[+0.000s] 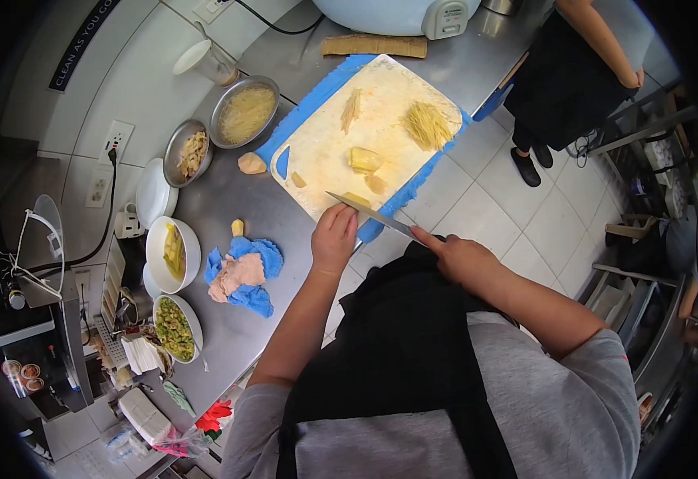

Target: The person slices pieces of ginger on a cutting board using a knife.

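Observation:
My right hand [458, 257] is closed round the handle of a knife [381, 218], whose blade reaches left over the near edge of the white cutting board [325, 152]. Beside the blade, my left hand [335, 236] has its fingers bent together on a pale yellow piece [354, 199], partly hidden by blade and fingers. Farther up the board lie a yellow chunk [365, 160], a small pale piece [375, 184], a pile of thin yellow strips [427, 125] and a smaller bunch of strips [351, 110]. A blue cloth [397, 199] shows under the board.
Along the wall stand metal bowls of strips [247, 116] and of pieces [192, 152], plus white bowls [194, 255] [192, 345] with food. Blue and pink cloths [237, 277] lie on the steel counter [229, 207]. Another person [565, 80] stands at the upper right.

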Available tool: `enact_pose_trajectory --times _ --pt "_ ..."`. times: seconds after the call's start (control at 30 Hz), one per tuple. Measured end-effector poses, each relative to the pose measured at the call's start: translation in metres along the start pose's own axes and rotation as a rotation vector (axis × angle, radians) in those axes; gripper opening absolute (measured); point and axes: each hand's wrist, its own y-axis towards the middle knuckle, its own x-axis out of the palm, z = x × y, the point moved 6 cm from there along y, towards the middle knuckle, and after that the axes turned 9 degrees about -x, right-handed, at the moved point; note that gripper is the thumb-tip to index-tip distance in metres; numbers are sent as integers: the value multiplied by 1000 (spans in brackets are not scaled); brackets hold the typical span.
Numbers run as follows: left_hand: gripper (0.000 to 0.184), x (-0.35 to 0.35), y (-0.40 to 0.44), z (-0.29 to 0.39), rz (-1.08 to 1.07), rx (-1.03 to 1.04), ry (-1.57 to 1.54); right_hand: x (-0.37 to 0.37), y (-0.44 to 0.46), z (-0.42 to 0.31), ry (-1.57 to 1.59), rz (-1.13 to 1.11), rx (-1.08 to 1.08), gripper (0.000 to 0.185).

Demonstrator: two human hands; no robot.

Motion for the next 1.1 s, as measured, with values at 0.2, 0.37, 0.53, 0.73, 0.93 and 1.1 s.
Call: enact_pose_trajectory --times 0.2,0.37,0.53,0.73,0.93,1.1 --pt "17 -2 1 2 9 25 15 3 29 -11 -31 89 -56 66" --pt "17 -1 0 0 -8 -11 -8 2 7 -2 -34 -12 12 67" --pt "17 -1 2 3 -9 20 -14 -1 36 -16 -45 67 -15 65" --pt "18 -6 5 7 -1 58 -47 -8 49 -29 -46 126 -36 65" --pt "15 -31 55 27 -137 -77 88 -6 49 -29 -43 146 -61 65" --pt "14 -14 84 22 -517 -114 319 -10 46 -31 -4 150 -53 66"
